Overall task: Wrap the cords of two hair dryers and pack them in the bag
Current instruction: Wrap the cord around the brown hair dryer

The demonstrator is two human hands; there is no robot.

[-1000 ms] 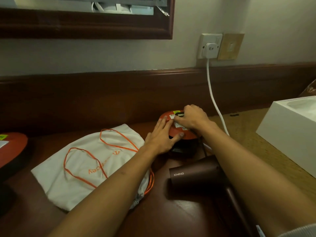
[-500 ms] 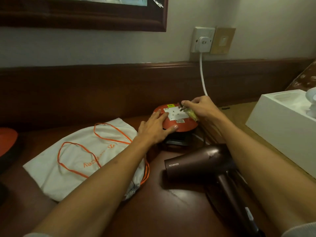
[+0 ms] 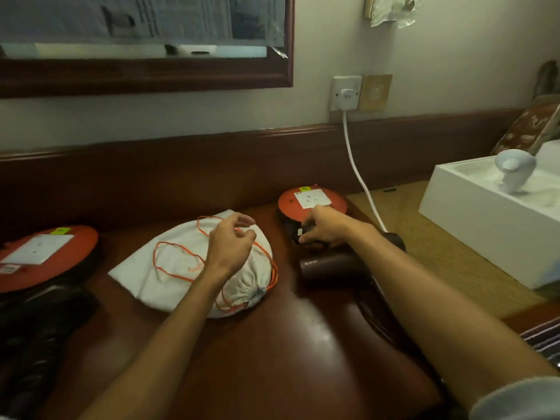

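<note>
- The left hand [image 3: 231, 244] hovers over the white drawstring bag [image 3: 169, 274], its fingers [image 3: 247, 221] loosely curled and a little apart; whether they pinch the orange drawstring [image 3: 172, 262] or merely hang above it cannot be told.
- The bag lies flat on the dark wooden tabletop [image 3: 288, 344], its gathered mouth toward the person, with the orange cord looped across its top.
- The right hand [image 3: 325, 230] reaches forward with its fingers [image 3: 304, 237] curled round a small dark object, apparently the plug [image 3: 303, 230] of the hair dryer, just in front of the orange socket reel [image 3: 312, 203].
- The dark brown hair dryer [image 3: 330, 268] lies on its side on the tabletop right of the bag, under the right forearm, its barrel pointing toward the bag. It is outside the bag.
- A white cable [image 3: 357, 171] runs down from the wall socket [image 3: 346, 93] toward the tabletop behind the right wrist.
- A second orange socket reel [image 3: 45, 256] sits at the left edge of the tabletop.
- On the right, a white box [image 3: 485, 225] stands open on a woven mat, with a white device [image 3: 513, 169] resting in it; what kind of device cannot be told.
- A dark-framed mirror [image 3: 145, 74] hangs on the wall above.
</note>
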